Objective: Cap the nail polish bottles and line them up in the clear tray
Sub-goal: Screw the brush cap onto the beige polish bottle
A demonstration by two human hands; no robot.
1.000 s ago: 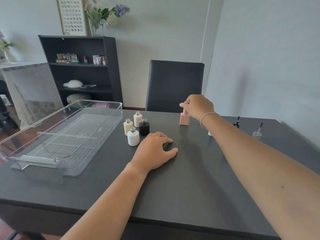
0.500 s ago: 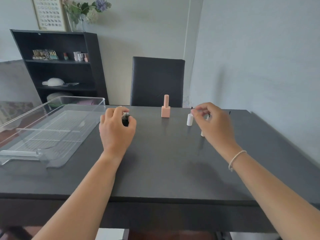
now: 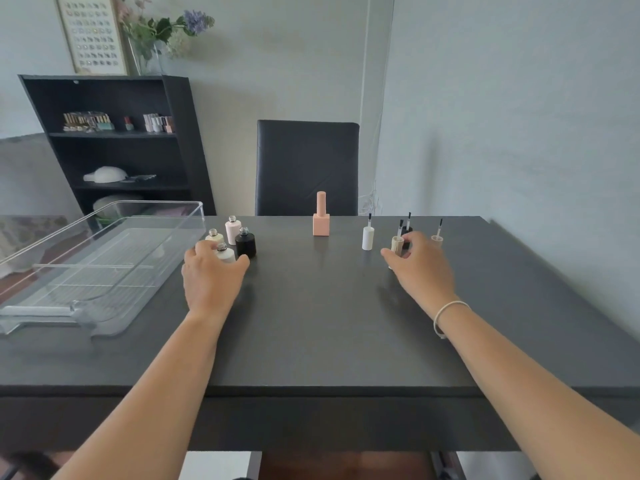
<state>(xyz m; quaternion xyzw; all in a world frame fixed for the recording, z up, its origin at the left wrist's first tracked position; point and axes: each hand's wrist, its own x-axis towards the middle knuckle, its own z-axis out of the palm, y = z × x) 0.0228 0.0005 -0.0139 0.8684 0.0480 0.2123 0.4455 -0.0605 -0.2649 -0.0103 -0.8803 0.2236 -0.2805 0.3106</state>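
1. Reaching from the near counter edge: left hand curling round the white bottle, fingers and thumb flanking its body; whether already gripping cannot be told for certain.
2. Reaching on the far right: right hand pinching the beige cap, brush stem pointing up.
3. Standing just beyond the left hand: cream bottle, pink bottle and black bottle, all upright with bare threaded necks.
4. Standing beyond the right hand: white cap, black cap and pale cap, brushes up.
5. Standing capped mid-counter, farther back: peach bottle.
6. Lying left of the open bottles, just beside them: clear tray, long axis running near to far; left hand nearer.
7. Judging the coming move: cap and bottle well apart, requiring bringing together along the counter's width.
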